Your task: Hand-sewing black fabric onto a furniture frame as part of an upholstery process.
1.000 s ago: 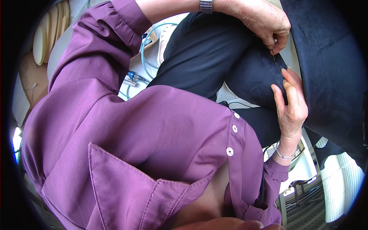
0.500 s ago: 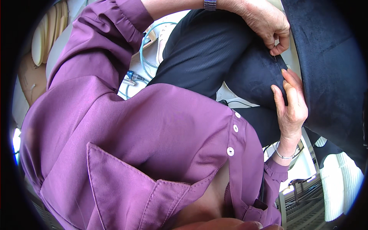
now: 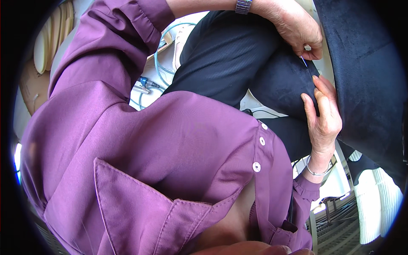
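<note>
My left hand [image 3: 297,32], with a metal watch on its wrist, reaches across from the top and pinches a thin needle [image 3: 304,62] at the edge of a dark blue velvet cushion [image 3: 284,85]. My right hand [image 3: 325,117], wearing a thin bracelet, lies flat against the cushion's fold just below the needle, fingers straight and pressing the fabric. More of the same dark velvet [image 3: 365,80] fills the right side. My purple shirt [image 3: 170,148] covers most of the view.
My black trousers [image 3: 221,55] lie under the cushion. A light blue hose [image 3: 156,63] with a fitting and a pale shoe [image 3: 183,38] are on the floor beyond. A white ribbed object [image 3: 378,208] is at lower right, pale round discs [image 3: 42,46] at upper left.
My left hand has shifted only slightly at the cushion's edge, still pinching the needle. My right hand stays pressed on the fabric.
</note>
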{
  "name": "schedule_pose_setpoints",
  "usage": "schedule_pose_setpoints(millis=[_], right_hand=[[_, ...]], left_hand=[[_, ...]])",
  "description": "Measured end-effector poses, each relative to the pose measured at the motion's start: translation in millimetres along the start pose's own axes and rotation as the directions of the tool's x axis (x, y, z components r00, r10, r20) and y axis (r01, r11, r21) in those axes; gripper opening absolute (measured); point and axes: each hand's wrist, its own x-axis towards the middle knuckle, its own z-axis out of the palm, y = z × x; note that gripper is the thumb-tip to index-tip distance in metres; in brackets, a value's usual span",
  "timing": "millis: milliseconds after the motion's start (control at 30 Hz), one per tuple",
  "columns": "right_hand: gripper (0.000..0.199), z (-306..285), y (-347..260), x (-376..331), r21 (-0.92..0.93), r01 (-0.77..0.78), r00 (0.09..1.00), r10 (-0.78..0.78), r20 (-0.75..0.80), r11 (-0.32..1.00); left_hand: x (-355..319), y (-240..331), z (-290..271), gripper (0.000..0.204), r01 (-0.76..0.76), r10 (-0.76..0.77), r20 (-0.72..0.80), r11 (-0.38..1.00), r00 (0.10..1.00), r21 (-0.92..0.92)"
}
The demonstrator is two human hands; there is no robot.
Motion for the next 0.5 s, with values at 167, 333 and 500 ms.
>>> schedule_pose_setpoints(millis=[167, 333, 500], right_hand=[[0.021, 0.4, 3.2, -2.8, 0.005, -0.006, 1.0, 0.006, -0.001, 1.0], [0.021, -0.5, 2.7, -1.9, 0.012, 0.007, 1.0, -0.007, -0.006, 1.0], [0.02, 0.9, 0.9, -0.1, 0.025, 0.007, 1.0, -0.007, -0.005, 1.0]], left_hand=[[35.9, 32.5, -17.5, 0.012, 0.468, -0.429, 0.25, 0.875, 0.868, -0.123], [-9.7, 15.8, -13.9, 0.008, 0.06, -0.053, 0.056, 0.991, 0.997, -0.121], [-1.2, -23.2, 15.6, 0.009, -0.12, 0.127, -0.029, 0.803, 0.992, -0.584]])
